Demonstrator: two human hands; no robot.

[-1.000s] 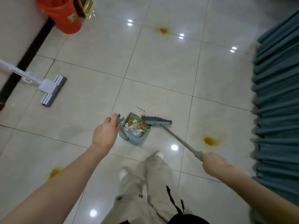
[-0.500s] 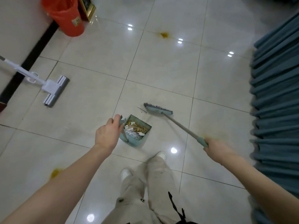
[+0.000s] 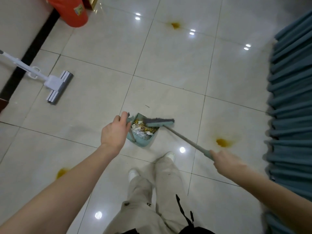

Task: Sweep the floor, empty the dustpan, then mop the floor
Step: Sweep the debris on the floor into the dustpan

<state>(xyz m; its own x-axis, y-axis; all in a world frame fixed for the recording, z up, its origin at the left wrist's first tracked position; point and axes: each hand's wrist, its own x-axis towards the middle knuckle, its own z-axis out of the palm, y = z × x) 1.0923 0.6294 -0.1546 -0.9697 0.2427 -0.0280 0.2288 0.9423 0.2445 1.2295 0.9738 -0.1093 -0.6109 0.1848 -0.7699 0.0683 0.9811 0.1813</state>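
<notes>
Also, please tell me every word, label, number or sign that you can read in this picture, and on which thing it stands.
No text here can be read.
On the red bin, a colourful sticker: too blurred to read.
On the broom, dustpan and mop: no marking visible.

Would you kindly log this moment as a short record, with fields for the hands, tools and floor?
Dustpan: holds paper scraps and debris
Broom: head over the dustpan's mouth
Left hand: grips the dustpan's handle
Right hand: grips the broom's handle end
Floor: glossy tiles, yellow-brown stains, not yet mopped
Mop: lies on the floor by the wall, untouched
Red bin: by the wall, far left
</notes>
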